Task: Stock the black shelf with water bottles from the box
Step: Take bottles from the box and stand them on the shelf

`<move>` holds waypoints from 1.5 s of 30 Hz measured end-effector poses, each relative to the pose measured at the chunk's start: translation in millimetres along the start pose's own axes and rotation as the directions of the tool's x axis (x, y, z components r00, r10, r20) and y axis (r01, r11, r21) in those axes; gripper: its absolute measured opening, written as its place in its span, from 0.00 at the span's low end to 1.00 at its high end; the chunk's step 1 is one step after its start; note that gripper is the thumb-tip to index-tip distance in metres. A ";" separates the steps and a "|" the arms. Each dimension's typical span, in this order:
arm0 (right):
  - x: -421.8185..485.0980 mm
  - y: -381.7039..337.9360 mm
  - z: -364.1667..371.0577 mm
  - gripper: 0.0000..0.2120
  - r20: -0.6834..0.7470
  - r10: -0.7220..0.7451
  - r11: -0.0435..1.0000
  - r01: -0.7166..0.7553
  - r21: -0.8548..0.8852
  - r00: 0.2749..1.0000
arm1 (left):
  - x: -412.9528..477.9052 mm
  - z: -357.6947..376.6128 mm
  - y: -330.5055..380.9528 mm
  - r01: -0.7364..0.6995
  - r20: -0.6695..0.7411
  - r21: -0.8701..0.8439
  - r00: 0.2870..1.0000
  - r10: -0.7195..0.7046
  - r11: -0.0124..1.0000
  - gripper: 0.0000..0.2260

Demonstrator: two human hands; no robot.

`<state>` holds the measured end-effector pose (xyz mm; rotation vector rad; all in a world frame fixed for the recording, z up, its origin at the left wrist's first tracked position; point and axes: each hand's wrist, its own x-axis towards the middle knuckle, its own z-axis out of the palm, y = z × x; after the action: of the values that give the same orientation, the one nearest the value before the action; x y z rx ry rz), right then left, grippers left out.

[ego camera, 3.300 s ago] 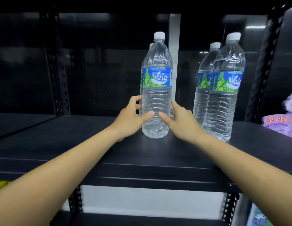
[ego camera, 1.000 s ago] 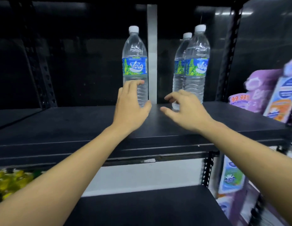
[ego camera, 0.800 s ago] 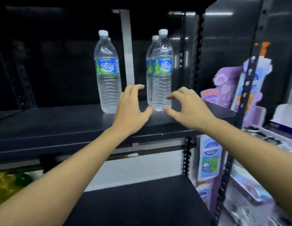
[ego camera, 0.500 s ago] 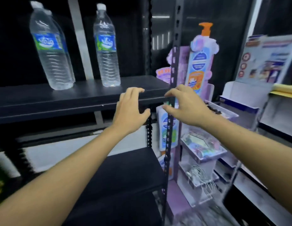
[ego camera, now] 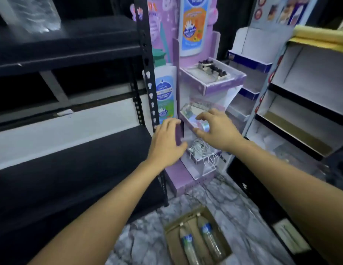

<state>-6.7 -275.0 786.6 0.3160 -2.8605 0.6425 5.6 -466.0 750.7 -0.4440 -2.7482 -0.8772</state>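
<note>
Left side, 9 to 10 o'clock: black shelf [ego camera: 71, 41], with one blurred stocked bottle [ego camera: 33, 14] on the top board at 11. Left hand [ego camera: 167, 142] and right hand [ego camera: 216, 129] are at centre, both empty with fingers loosely spread, in front of the purple stand [ego camera: 211, 85]. Can't tell if the left fingertips touch its side panel. Box [ego camera: 197, 238] is on the marble floor [ego camera: 233, 203] at 6, well below both hands, flaps open. Two boxed bottles [ego camera: 210, 239] lie flat inside; more may be cut off by the frame edge.

Likely risks:
- Box is near the shelf's corner post [ego camera: 147, 73], so a bottle swung up could knock the post or a lower board edge.
- Bottles are smooth and lying flat. A one-handed lift by the body may slip, and a grab at the cap end tilts it.
- White cables [ego camera: 201, 150] spill over a stand tray just under the hands. Reaching down could snag them and tug the cardboard stand.

Around: white cardboard rack [ego camera: 300, 92] at 3, off the path. The stand at 12 to 1 is the closest obstruction.
</note>
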 end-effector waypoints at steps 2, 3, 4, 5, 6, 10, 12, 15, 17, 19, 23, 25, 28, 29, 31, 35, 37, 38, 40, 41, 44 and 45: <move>-6.8 22.8 24.5 0.23 0.063 0.053 0.999 -0.054 0.006 0.997 | -5.8 35.0 -13.0 0.057 0.091 -0.006 0.994 -0.056 0.998 0.27; -11.3 34.4 37.2 0.23 0.101 0.073 0.997 -0.075 0.010 0.992 | -10.1 51.9 -18.9 0.086 0.138 -0.007 0.987 -0.084 0.996 0.28; -16.4 45.8 49.3 0.23 0.138 0.092 0.996 -0.094 0.007 0.986 | -15.0 68.3 -24.3 0.115 0.187 -0.002 0.976 -0.112 0.993 0.28; -21.8 57.4 61.1 0.24 0.178 0.111 0.994 -0.113 -0.001 0.978 | -20.9 84.6 -29.5 0.144 0.231 0.004 0.963 -0.141 0.990 0.28; -27.3 68.3 71.3 0.24 0.215 0.125 0.992 -0.127 -0.006 0.968 | -27.4 100.5 -34.4 0.174 0.268 0.010 0.948 -0.170 0.985 0.29; -45.4 117.0 110.1 0.23 0.335 0.130 0.991 -0.136 -0.006 0.933 | -57.7 158.4 -49.1 0.309 0.369 0.058 0.877 -0.308 0.949 0.29; -49.6 146.1 127.2 0.23 0.391 0.113 0.993 -0.117 -0.015 0.913 | -73.5 184.1 -52.1 0.365 0.390 0.075 0.845 -0.364 0.928 0.28; -49.2 193.0 150.8 0.23 0.459 0.097 0.994 -0.106 -0.006 0.883 | -96.4 221.1 -52.2 0.463 0.415 0.111 0.782 -0.464 0.880 0.28; -49.2 221.2 169.2 0.23 0.498 0.081 0.995 -0.097 0.008 0.864 | -110.5 246.2 -49.5 0.549 0.414 0.146 0.722 -0.555 0.823 0.29; -53.1 244.8 192.9 0.23 0.551 0.046 0.997 -0.070 0.023 0.833 | -126.3 273.4 -47.1 0.638 0.394 0.167 0.656 -0.644 0.752 0.27; -84.3 287.4 250.2 0.22 0.676 0.051 0.992 -0.114 0.050 0.735 | -164.6 336.8 -51.0 0.783 0.380 0.165 0.511 -0.771 0.600 0.30; -107.3 305.1 284.5 0.21 0.725 0.056 0.989 -0.137 0.053 0.687 | -184.7 372.7 -59.3 0.799 0.430 0.209 0.443 -0.787 0.564 0.32; -152.8 329.6 344.9 0.22 0.805 0.087 0.982 -0.185 0.028 0.587 | -215.6 428.3 -80.1 0.812 0.463 0.219 0.401 -0.790 0.541 0.33; -169.5 337.3 365.6 0.22 0.821 0.101 0.978 -0.208 0.022 0.562 | -224.7 446.6 -88.7 0.820 0.469 0.221 0.386 -0.795 0.529 0.32; -198.7 350.2 407.1 0.24 0.842 0.111 0.972 -0.234 0.019 0.528 | -243.6 484.5 -109.9 0.835 0.495 0.228 0.344 -0.798 0.501 0.32; -239.3 370.5 492.8 0.26 0.846 0.153 0.961 -0.277 -0.006 0.510 | -278.0 557.9 -157.6 0.829 0.515 0.223 0.347 -0.784 0.513 0.32; -251.9 379.3 537.2 0.26 0.840 0.167 0.961 -0.275 -0.022 0.516 | -292.0 592.9 -182.3 0.826 0.509 0.216 0.360 -0.782 0.521 0.32; -256.7 384.1 559.8 0.26 0.833 0.177 0.963 -0.268 -0.036 0.525 | -298.4 610.5 -195.5 0.829 0.502 0.207 0.366 -0.783 0.520 0.32; -264.0 393.9 602.9 0.27 0.813 0.201 0.963 -0.260 -0.064 0.546 | -311.3 644.6 -221.0 0.829 0.498 0.192 0.378 -0.780 0.525 0.33; -267.7 399.1 623.7 0.27 0.801 0.214 0.963 -0.257 -0.078 0.560 | -317.1 660.6 -233.4 0.830 0.494 0.189 0.382 -0.781 0.526 0.33; -275.2 412.4 678.3 0.29 0.754 0.272 0.954 -0.269 -0.131 0.598 | -333.1 707.5 -268.9 0.841 0.451 0.187 0.386 -0.805 0.507 0.35; -277.8 417.0 694.2 0.31 0.736 0.304 0.945 -0.291 -0.151 0.604 | -337.1 722.1 -279.4 0.850 0.431 0.185 0.381 -0.818 0.494 0.37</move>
<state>59.3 -166.1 -60.0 0.0969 -3.7942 0.6516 136.4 -327.8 -72.1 1.0454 -3.3798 -1.1607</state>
